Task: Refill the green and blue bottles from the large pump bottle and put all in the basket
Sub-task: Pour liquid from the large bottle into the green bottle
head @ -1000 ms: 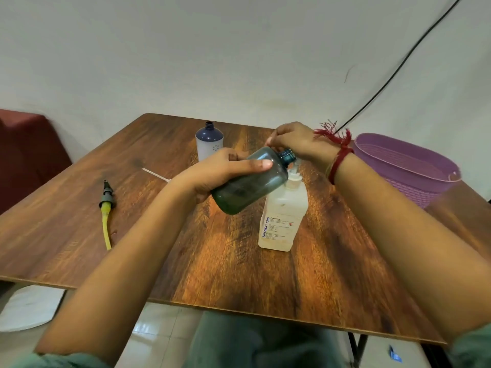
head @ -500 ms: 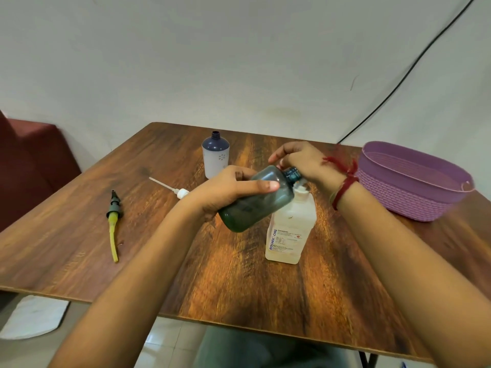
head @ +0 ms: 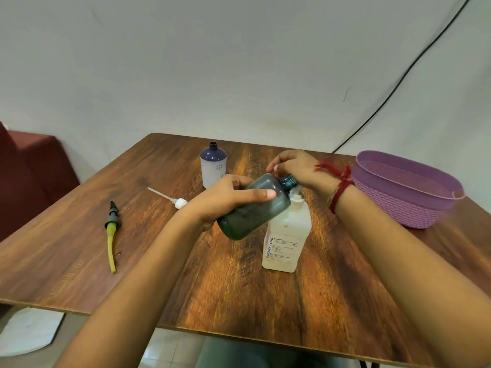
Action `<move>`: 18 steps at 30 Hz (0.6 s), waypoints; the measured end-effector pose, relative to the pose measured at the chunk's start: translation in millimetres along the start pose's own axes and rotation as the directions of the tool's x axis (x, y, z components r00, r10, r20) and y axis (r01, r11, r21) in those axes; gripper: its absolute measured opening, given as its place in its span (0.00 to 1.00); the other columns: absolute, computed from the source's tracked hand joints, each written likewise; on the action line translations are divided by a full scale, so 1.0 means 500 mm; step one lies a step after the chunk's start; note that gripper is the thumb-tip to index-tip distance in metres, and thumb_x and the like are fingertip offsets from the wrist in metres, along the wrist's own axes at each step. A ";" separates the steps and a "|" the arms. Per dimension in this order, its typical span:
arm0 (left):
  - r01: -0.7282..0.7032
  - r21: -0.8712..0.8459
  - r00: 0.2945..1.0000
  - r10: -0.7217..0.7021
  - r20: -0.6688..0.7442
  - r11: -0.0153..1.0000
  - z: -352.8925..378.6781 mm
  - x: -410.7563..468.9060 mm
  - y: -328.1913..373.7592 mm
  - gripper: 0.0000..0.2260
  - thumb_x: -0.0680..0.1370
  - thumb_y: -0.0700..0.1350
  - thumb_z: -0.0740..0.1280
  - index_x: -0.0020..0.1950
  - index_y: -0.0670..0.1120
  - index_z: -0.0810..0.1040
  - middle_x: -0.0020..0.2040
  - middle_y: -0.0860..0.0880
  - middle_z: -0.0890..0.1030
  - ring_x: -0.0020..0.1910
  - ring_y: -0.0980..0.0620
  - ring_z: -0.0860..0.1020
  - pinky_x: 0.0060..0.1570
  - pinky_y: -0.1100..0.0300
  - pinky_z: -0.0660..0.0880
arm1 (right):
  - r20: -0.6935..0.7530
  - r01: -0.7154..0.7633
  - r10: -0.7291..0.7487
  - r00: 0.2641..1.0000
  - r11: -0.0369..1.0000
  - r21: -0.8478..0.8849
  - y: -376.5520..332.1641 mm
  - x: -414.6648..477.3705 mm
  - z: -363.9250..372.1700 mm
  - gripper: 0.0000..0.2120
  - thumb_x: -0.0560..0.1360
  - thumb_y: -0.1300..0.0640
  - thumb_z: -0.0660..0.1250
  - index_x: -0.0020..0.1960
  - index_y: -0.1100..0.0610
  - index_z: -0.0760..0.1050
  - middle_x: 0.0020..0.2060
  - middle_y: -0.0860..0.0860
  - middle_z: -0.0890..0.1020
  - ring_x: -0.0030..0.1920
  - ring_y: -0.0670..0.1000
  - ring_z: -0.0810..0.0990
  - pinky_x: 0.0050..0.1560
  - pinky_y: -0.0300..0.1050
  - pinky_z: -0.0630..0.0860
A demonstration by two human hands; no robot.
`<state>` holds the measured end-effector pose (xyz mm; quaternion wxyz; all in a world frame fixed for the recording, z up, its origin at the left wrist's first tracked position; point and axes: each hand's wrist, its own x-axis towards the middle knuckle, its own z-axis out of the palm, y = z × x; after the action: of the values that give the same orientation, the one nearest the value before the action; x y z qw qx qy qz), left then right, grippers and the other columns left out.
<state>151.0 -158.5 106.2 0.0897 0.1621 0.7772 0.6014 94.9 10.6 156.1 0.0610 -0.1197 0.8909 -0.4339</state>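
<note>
Taking the large pump bottle [head: 287,240] at the middle of the wooden table [head: 239,301] as our mark, we find a white pump cap with a thin tube [head: 175,200] lying flat to its left. Farther left lies a dark nozzle with a yellow tube [head: 111,235], well apart from it. The blue bottle [head: 213,166] stands upright and uncapped behind and to the left of the pump bottle. The purple basket [head: 398,208] sits to its right near the table's edge, and a black cable [head: 398,83] runs down the wall behind. The left hand [head: 223,200] and the green bottle [head: 255,208] cross in front of the pump bottle's top and hide most of its pump head. The left hand wraps the green bottle's body, thumb laid along its side. The bottle is dark, see-through green, tilted, with its open threaded neck at the pump bottle's spout. The right hand [head: 295,166], a red thread [head: 340,187] at its wrist, arches over the pump head with its fingers bent down. We cannot tell whether they clasp it or only press it. The pump bottle itself is pale and translucent, with a printed label low on its front.
</note>
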 end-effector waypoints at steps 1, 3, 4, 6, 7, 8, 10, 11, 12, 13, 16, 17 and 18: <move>-0.004 -0.003 1.000 0.004 -0.010 1.000 -0.001 0.001 0.002 0.33 0.61 0.62 0.72 0.54 0.38 0.79 0.49 0.40 0.83 0.42 0.48 0.81 0.46 0.53 0.76 | 0.017 0.004 -0.003 1.000 1.000 -0.018 -0.007 0.001 -0.004 0.09 0.78 0.66 0.60 0.44 0.59 0.77 0.38 0.48 0.77 0.41 0.48 0.76 0.33 0.35 0.72; -0.003 -0.002 1.000 0.003 -0.012 1.000 -0.003 0.001 0.003 0.32 0.61 0.62 0.72 0.54 0.38 0.79 0.49 0.39 0.82 0.43 0.47 0.81 0.47 0.52 0.75 | 0.034 -0.010 0.010 0.999 1.000 -0.012 -0.008 0.004 -0.004 0.09 0.78 0.66 0.60 0.43 0.59 0.77 0.39 0.49 0.77 0.40 0.48 0.75 0.31 0.35 0.73; 0.003 0.001 1.000 -0.003 -0.008 1.000 -0.004 0.000 0.001 0.32 0.61 0.62 0.72 0.54 0.38 0.79 0.49 0.40 0.83 0.43 0.47 0.81 0.47 0.53 0.76 | 0.028 -0.021 0.021 0.999 1.000 0.010 -0.002 0.006 0.000 0.11 0.78 0.67 0.59 0.41 0.58 0.77 0.40 0.50 0.78 0.38 0.48 0.75 0.30 0.36 0.73; 0.016 0.010 1.000 -0.016 0.004 1.000 -0.004 -0.002 -0.004 0.30 0.61 0.62 0.72 0.53 0.40 0.80 0.48 0.41 0.83 0.43 0.47 0.82 0.47 0.53 0.76 | 0.006 -0.039 0.038 0.999 0.999 0.034 0.012 0.004 0.010 0.15 0.76 0.69 0.58 0.38 0.55 0.76 0.40 0.52 0.78 0.36 0.49 0.75 0.27 0.37 0.72; 0.019 0.011 1.000 -0.019 0.009 1.000 -0.002 -0.004 -0.006 0.29 0.61 0.62 0.72 0.52 0.41 0.80 0.47 0.42 0.83 0.43 0.48 0.82 0.46 0.54 0.76 | -0.001 -0.045 0.045 0.999 0.999 0.030 0.019 0.002 0.013 0.16 0.76 0.69 0.57 0.37 0.55 0.76 0.39 0.52 0.78 0.35 0.49 0.75 0.27 0.38 0.72; 0.018 0.006 1.000 -0.018 0.012 1.000 -0.001 -0.005 -0.006 0.28 0.61 0.62 0.72 0.51 0.42 0.80 0.46 0.43 0.83 0.42 0.49 0.82 0.46 0.55 0.76 | -0.009 -0.047 0.048 0.999 0.999 0.027 0.021 0.002 0.015 0.16 0.76 0.69 0.57 0.37 0.55 0.77 0.39 0.52 0.78 0.36 0.50 0.75 0.28 0.39 0.72; 0.011 -0.016 1.000 -0.010 0.017 1.000 0.001 -0.006 -0.001 0.26 0.61 0.61 0.72 0.50 0.44 0.80 0.45 0.45 0.83 0.41 0.50 0.81 0.44 0.58 0.77 | -0.033 -0.042 0.042 0.999 0.999 0.003 0.012 0.002 0.011 0.16 0.76 0.68 0.57 0.36 0.54 0.76 0.38 0.51 0.78 0.38 0.50 0.75 0.32 0.40 0.71; 0.007 -0.026 1.000 -0.007 0.013 1.000 0.002 -0.007 0.002 0.26 0.61 0.61 0.72 0.50 0.43 0.80 0.45 0.45 0.83 0.41 0.50 0.81 0.43 0.58 0.77 | -0.029 -0.037 0.037 0.999 0.999 -0.025 0.004 0.002 0.007 0.16 0.77 0.66 0.57 0.36 0.54 0.76 0.39 0.50 0.77 0.40 0.50 0.75 0.33 0.39 0.71; 0.003 -0.033 1.000 -0.003 0.009 0.999 0.002 -0.007 0.004 0.28 0.61 0.61 0.73 0.51 0.41 0.80 0.45 0.45 0.83 0.41 0.49 0.81 0.44 0.57 0.77 | -0.013 -0.037 0.036 0.999 0.998 -0.051 -0.004 0.002 0.003 0.15 0.78 0.65 0.58 0.37 0.54 0.75 0.40 0.49 0.77 0.42 0.50 0.75 0.35 0.39 0.71; 0.002 -0.033 1.000 -0.002 0.003 0.999 0.001 -0.006 0.006 0.30 0.62 0.61 0.73 0.52 0.39 0.79 0.45 0.44 0.83 0.41 0.48 0.81 0.46 0.54 0.76 | 0.000 -0.039 0.039 0.999 0.997 -0.063 -0.010 0.003 0.001 0.14 0.78 0.64 0.58 0.38 0.54 0.75 0.41 0.49 0.77 0.44 0.50 0.75 0.35 0.38 0.72; 0.017 -0.029 1.000 -0.017 0.010 0.999 0.001 -0.005 0.007 0.31 0.60 0.61 0.74 0.51 0.38 0.79 0.42 0.46 0.83 0.39 0.49 0.81 0.44 0.56 0.77 | -0.004 -0.081 0.081 0.997 0.997 -0.001 0.002 0.005 0.007 0.12 0.78 0.66 0.57 0.42 0.56 0.76 0.43 0.51 0.77 0.40 0.49 0.75 0.26 0.36 0.72; 0.022 -0.026 1.000 -0.022 0.022 0.999 0.002 -0.005 0.006 0.32 0.58 0.63 0.76 0.49 0.40 0.79 0.41 0.47 0.83 0.38 0.50 0.81 0.42 0.58 0.77 | -0.026 -0.088 0.088 0.996 0.996 0.016 0.008 0.003 0.010 0.11 0.78 0.67 0.57 0.44 0.56 0.76 0.44 0.51 0.77 0.38 0.49 0.75 0.25 0.36 0.72; 0.027 -0.032 0.999 -0.026 0.033 0.999 0.003 -0.005 0.005 0.33 0.55 0.65 0.77 0.48 0.41 0.79 0.40 0.47 0.83 0.37 0.51 0.80 0.40 0.59 0.77 | -0.052 -0.084 0.085 0.995 0.996 0.011 0.012 0.002 0.011 0.11 0.77 0.67 0.58 0.45 0.56 0.76 0.45 0.52 0.77 0.39 0.50 0.76 0.26 0.38 0.72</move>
<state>154.3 -157.7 108.1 0.1129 0.1601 0.7678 0.6100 94.0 9.6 147.9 0.0564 -0.0701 0.8946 -0.4377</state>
